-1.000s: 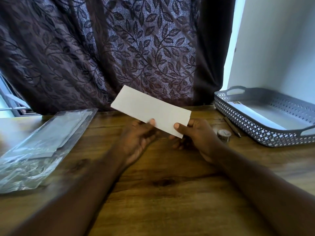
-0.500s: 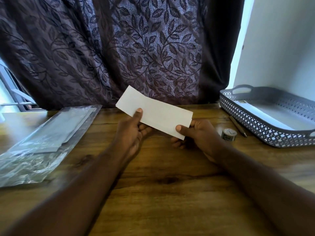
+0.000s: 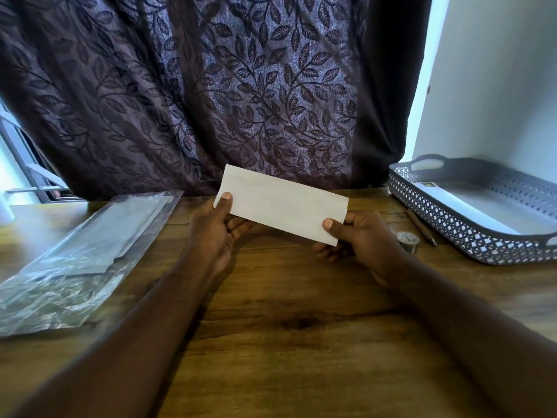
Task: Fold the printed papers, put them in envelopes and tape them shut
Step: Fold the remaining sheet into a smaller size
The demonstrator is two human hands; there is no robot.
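Head view, from left to right: a clear plastic packet (image 3: 81,254), apparently holding envelopes, lies flat on the wooden table (image 3: 286,333), well apart from the hands. The left hand (image 3: 214,236) pinches the left end of the folded paper (image 3: 286,203), thumb on its front face and fingers behind. The paper is held up off the table, tilted down toward the right, in front of the dark curtain (image 3: 211,86). The right hand (image 3: 364,236) pinches its lower right corner the same way. The layers at the right end look slightly stepped, so the fold is best squared by nudging the edges flush and then running a thumb firmly along the crease before reaching for an envelope. Just beside the right hand sit a tape roll (image 3: 407,240) and a pen (image 3: 422,227), then a grey lattice tray (image 3: 446,224).
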